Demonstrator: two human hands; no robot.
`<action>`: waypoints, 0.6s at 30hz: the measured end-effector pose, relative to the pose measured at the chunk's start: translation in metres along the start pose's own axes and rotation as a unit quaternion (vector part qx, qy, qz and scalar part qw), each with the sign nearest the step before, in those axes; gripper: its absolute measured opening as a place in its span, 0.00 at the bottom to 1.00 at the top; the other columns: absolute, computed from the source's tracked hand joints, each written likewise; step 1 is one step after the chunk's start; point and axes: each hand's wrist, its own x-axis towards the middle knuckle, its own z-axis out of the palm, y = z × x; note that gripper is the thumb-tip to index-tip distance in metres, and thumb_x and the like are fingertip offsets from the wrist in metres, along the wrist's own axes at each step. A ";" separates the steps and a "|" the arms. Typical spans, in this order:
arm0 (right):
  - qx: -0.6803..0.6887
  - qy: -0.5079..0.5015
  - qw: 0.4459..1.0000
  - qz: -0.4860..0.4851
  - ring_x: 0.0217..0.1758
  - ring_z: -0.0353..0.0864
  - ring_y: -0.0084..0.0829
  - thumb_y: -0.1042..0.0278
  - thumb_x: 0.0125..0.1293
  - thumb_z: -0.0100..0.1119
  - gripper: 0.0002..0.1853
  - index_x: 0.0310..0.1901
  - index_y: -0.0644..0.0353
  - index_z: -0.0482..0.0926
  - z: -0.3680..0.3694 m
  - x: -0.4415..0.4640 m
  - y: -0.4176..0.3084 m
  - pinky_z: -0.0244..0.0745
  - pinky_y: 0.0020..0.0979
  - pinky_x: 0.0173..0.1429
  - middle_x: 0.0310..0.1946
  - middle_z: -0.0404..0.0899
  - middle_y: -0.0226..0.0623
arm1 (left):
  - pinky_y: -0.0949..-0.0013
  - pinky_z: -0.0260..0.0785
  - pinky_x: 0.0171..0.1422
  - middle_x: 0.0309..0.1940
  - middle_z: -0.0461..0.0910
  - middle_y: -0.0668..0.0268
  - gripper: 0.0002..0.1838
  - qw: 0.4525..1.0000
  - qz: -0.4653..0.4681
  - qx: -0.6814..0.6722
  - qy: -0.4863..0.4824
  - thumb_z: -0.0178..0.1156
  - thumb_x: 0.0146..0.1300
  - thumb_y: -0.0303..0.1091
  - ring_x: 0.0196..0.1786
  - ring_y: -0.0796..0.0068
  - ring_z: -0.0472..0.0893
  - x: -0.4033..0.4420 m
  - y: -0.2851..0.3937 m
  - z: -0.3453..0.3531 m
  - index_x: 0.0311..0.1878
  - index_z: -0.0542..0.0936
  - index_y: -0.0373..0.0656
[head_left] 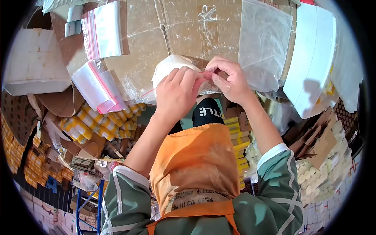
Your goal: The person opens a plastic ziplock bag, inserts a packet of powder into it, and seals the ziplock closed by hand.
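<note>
My left hand (177, 93) is closed, its fingers pinching a clear plastic bag (149, 96) with a red seal line. Close to its right, my right hand (230, 80) has thumb and forefinger together on the same red line. The fingertips of both hands nearly touch. A white, rounded item (172, 62) lies behind my left hand at the cardboard's near edge; whether it is inside the bag I cannot tell.
Cardboard (149, 43) covers the work surface. Red-edged zip bags (107, 29) and more bags (94, 84) lie left. Clear bags (264, 43) and a white panel (311, 58) are right. Yellow-wrapped packs (103, 123) are below left. An orange apron (196, 156) covers my lap.
</note>
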 end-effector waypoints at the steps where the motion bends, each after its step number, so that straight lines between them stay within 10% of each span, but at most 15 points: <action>1: 0.000 0.001 1.000 0.000 0.34 0.75 0.24 0.83 0.57 0.53 0.03 0.33 0.68 0.76 0.000 0.001 -0.001 0.70 0.23 0.40 0.33 0.77 0.35 | 0.66 0.68 0.31 0.26 0.74 0.70 0.07 1.000 0.001 0.000 0.000 0.64 0.54 0.31 0.30 0.67 0.76 0.001 -0.002 -0.001 0.33 0.75 0.46; 7: 0.047 0.009 0.995 0.090 0.34 0.71 0.20 0.75 0.63 0.59 0.05 0.32 0.67 0.76 0.002 -0.001 -0.002 0.67 0.23 0.39 0.31 0.75 0.30 | 0.65 0.71 0.37 0.31 0.79 0.63 0.09 0.972 -0.140 -0.191 0.011 0.64 0.52 0.29 0.34 0.61 0.79 0.004 0.003 -0.009 0.36 0.76 0.41; 18: -0.002 0.038 0.999 -0.023 0.28 0.76 0.20 0.70 0.61 0.63 0.07 0.33 0.66 0.80 0.003 0.000 0.004 0.71 0.22 0.33 0.29 0.78 0.32 | 0.61 0.70 0.42 0.29 0.79 0.58 0.07 0.956 -0.196 -0.204 -0.073 0.60 0.52 0.31 0.37 0.56 0.77 0.011 0.005 -0.019 0.32 0.77 0.38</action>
